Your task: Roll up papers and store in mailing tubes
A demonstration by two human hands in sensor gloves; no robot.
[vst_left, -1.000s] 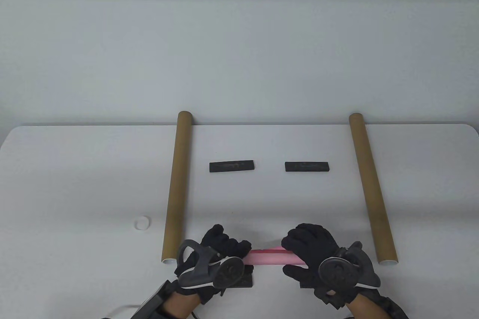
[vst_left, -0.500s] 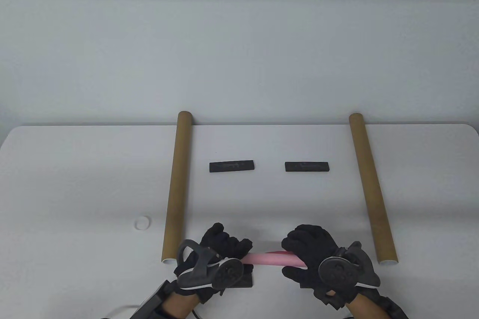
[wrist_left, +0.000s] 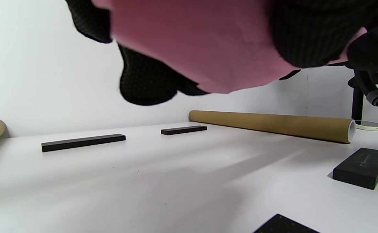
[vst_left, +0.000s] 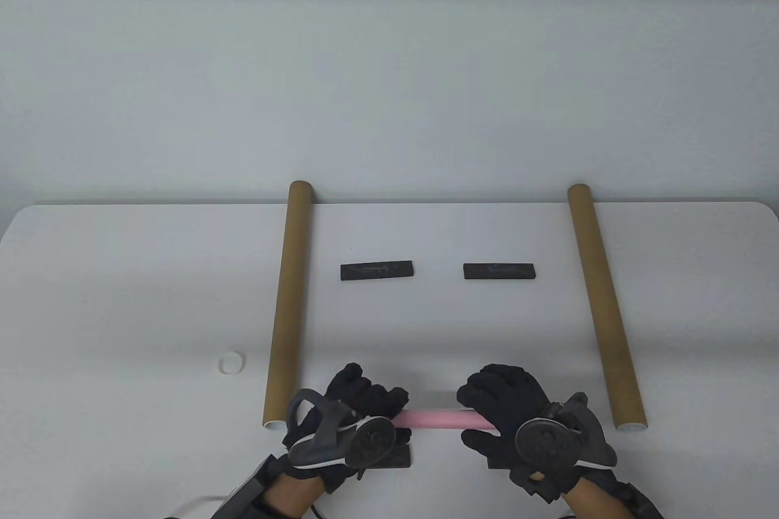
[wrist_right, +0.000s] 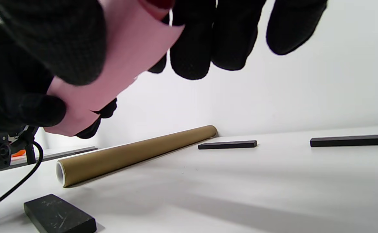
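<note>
1. Pink paper roll (vst_left: 433, 419) held level above the near edge of the white bench (vst_left: 152, 300), one hand at each end.
2. Left hand (vst_left: 359, 406): fingers curled round the roll's left end.
3. Right hand (vst_left: 508, 406): fingers (wrist_right: 192, 48) and thumb wrapped round the right end.
4. Two brown tubes lie lengthwise: left tube (vst_left: 289, 300), right tube (vst_left: 602, 300).
5. Two black bars (vst_left: 377, 271) (vst_left: 499, 271) lie between the tubes; small white cap (vst_left: 231, 362) just left of the left tube.

Matt pink paper roll (vst_left: 435, 419), 2 brown cardboard tubes (vst_left: 288, 300), knit black cloth gloves (vst_left: 508, 397), smooth white table (vst_left: 122, 300)
</note>
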